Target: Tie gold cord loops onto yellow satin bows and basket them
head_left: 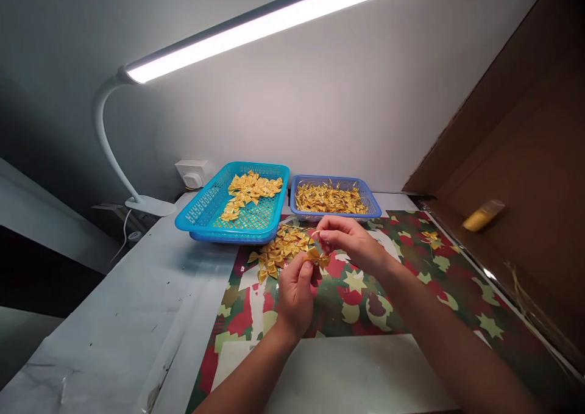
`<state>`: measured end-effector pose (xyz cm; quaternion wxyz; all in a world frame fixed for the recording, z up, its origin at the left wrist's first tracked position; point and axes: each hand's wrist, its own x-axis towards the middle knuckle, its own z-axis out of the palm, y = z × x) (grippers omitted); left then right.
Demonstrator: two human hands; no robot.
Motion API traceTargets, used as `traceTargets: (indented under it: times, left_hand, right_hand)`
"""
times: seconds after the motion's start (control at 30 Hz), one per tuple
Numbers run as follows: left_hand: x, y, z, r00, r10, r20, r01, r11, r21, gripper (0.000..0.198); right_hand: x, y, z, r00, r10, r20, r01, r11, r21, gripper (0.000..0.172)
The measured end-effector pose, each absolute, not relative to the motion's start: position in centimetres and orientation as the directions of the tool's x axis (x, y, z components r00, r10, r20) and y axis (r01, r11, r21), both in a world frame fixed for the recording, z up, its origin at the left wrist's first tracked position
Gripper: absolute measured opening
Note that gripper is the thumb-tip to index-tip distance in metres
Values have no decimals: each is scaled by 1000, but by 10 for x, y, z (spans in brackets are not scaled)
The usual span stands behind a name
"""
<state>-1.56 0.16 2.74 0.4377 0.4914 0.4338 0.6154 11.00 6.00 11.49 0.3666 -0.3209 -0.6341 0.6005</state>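
Observation:
My left hand (295, 292) is closed, pinching a gold ribbon bow (315, 256) between thumb and fingers over the patterned mat. Above and to the right of it, my right hand (351, 241) has thumb and index finger pressed together on a thin gold strand (314, 234). Whether that strand is joined to the bow I cannot tell. Just behind my left hand, a pile of loose gold bows (281, 249) lies on the mat, partly under the rim of the blue basket.
A blue basket (192, 224) at the left holds gold bows. Beside it, a purple-blue basket (372, 203) holds gold pieces with thin ends. A white lamp (107, 139) arches overhead. Cardboard (525, 115) walls the right side, with a yellow packet (483, 215) on it.

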Motion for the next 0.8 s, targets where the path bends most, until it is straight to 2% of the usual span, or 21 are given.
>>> traceTargets:
  times: [0.33,0.57,0.8]
  left_hand:
    - [-12,1,28,-162,969,189,-64,-201,977,34]
    - [-13,2,27,-156,977,144,-43,-152,987,38]
    - [-13,1,22,-135,984,116,-60,-124,990,34]
  right_hand:
    - [114,54,112,-516,852,90,-79,57,-995,15]
    - [113,58,108,-465,884,42,-60,16,-998,17]
    - [115,59,107,-471,879,75,-38,66,-997,14]
